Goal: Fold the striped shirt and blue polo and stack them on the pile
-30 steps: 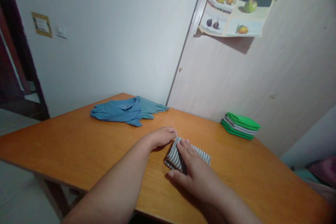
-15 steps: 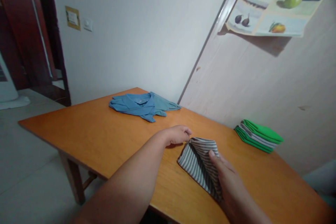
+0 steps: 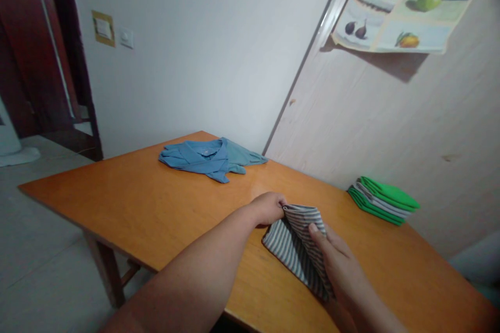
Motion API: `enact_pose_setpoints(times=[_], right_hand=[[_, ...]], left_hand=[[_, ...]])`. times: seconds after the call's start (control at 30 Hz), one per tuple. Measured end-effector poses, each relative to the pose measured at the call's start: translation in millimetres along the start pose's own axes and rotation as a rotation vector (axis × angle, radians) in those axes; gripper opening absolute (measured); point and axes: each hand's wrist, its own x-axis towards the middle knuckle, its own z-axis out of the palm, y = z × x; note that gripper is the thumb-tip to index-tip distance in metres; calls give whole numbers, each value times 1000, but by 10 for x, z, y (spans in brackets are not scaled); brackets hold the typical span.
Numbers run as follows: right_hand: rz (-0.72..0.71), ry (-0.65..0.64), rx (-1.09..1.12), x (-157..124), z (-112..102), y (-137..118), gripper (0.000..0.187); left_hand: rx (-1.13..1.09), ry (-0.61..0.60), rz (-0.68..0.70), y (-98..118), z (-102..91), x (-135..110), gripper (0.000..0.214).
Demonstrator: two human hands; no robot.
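Note:
A grey-and-white striped cloth, partly folded over, lies near the table's front edge with its upper layer lifted. My left hand is closed at the cloth's far corner, fingers pinching the fabric there. On the near right side, my right hand grips the raised layer, thumb on top and the other fingers behind it, mostly hidden. The two layers stand apart in a narrow V between my hands.
The orange wooden table stands against the wall. A rumpled blue shirt lies at its back left. Folded green and grey cloths are stacked by the wall at right. A fruit poster hangs above.
My left hand has moved slightly right onto the cloth's far corner and closed on it. The right hand keeps its hold. The view has shifted a little.

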Motion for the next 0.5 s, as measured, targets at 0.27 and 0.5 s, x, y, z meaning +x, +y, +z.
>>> enact_pose_setpoints(times=[0.27, 0.5], right_hand=[[-324, -185, -760, -110, 74, 132, 55], [-364, -210, -936, -186, 136, 149, 61]], left_hand=[[66, 10, -10, 38, -11, -4, 22], [88, 25, -17, 123, -71, -58, 21]])
